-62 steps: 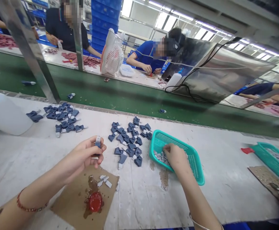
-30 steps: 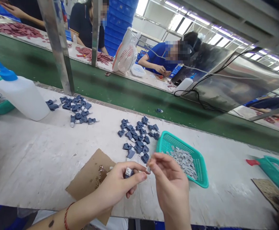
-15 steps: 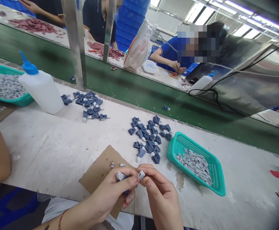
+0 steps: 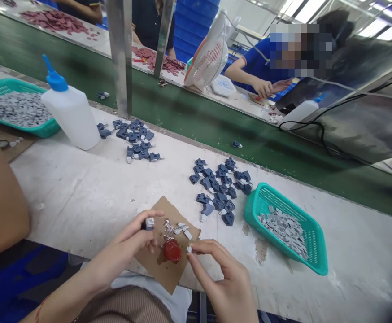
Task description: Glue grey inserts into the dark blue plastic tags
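Observation:
Over the left side of a brown cardboard piece (image 4: 152,264), my left hand (image 4: 133,237) is closed round a dark blue plastic part (image 4: 145,225) with a light grey end; fingers cover most of it. My right hand (image 4: 221,273) pinches a small light grey plastic piece (image 4: 189,249) between thumb and index finger, at the cardboard's right edge. Between the hands, a round red cap-like object (image 4: 172,250) sits on the cardboard. Behind it lie crumpled shiny bits (image 4: 167,226) and several loose grey pieces (image 4: 182,228).
Dark blue parts lie in a near pile (image 4: 216,188) and a farther pile (image 4: 137,137). A green basket (image 4: 320,251) of grey pieces stands right, another basket (image 4: 53,128) left beside a white bottle (image 4: 78,116). A neighbour's arm (image 4: 1,193) is at left. People work across the green belt (image 4: 182,121).
My hands have moved apart, the left going left with the blue part, the right keeping a small grey piece. The red object and loose pieces on the cardboard now show. The view shifted slightly.

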`<state>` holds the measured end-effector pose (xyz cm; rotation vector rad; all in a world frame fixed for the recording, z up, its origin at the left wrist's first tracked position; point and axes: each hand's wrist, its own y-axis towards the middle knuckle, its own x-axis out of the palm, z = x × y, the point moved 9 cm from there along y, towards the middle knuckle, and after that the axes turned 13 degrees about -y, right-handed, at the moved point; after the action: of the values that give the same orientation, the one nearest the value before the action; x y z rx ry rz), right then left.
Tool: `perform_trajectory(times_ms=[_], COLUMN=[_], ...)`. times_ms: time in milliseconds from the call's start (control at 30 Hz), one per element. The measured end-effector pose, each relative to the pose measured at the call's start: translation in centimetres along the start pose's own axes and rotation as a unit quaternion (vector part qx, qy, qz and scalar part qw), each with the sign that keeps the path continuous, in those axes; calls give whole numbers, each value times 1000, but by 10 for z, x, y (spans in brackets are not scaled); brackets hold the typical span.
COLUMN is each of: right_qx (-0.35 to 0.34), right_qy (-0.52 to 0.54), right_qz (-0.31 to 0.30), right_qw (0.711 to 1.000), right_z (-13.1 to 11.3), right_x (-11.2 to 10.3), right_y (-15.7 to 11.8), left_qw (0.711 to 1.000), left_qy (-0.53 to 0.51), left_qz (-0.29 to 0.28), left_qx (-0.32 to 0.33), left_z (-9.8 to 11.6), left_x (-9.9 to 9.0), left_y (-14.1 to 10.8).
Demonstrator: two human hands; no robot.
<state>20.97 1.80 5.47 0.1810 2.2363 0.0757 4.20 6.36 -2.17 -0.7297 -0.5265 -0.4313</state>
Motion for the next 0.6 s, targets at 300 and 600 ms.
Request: perform_trajectory(times_ms=[300,600], right_qx=[-112,-113], right_qy=[-158,-209], right_qz=[-119,-141], right_qw=[974,961], right_z=[-18,-25], right_x=[39,45], right_y=[-8,-4], left_qw=[999,1000], left_qy=[-31,25], left_qz=[-7,-9], left_qx=[-12,7], left_z=[-8,-14], left_x=[-14,-17], left_y=[-9,-1])
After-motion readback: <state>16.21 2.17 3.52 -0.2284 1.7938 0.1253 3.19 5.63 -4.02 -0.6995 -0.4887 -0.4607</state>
